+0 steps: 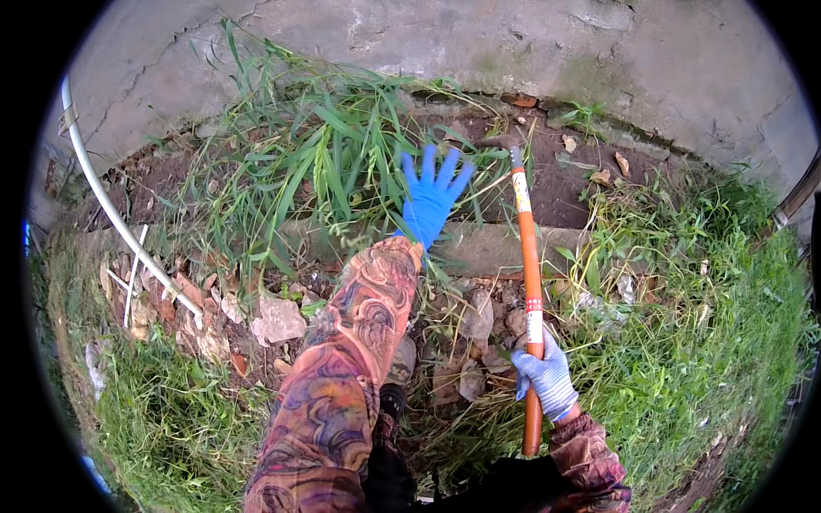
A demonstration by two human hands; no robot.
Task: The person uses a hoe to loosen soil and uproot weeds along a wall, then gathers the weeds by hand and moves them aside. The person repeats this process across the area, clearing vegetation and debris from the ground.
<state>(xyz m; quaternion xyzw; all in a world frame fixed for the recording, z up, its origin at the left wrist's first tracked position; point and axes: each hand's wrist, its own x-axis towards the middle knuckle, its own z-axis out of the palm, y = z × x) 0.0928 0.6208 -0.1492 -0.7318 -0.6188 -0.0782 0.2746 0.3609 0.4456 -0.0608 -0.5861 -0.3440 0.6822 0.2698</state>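
Observation:
My left hand (428,204), in a blue glove, is stretched forward with its fingers spread. It is beside a clump of tall green grass (321,154) and holds nothing; the fingers are slightly blurred. My right hand (545,375), in a striped white-and-blue glove, grips the lower part of an orange tool handle (528,256). Labels with writing are stuck on the handle. A metal neck (516,158) tops it, close to the bare soil (558,186). The tool's head is blurred against the soil, so its exact kind cannot be told.
A cracked plastered wall (436,38) rises behind the soil strip. A low concrete curb (494,247) crosses in front. A white pipe (106,195) bends down at left. Broken stones (279,320) lie below the curb, with weeds (693,346) at right. My shoe (392,401) is beneath my left arm.

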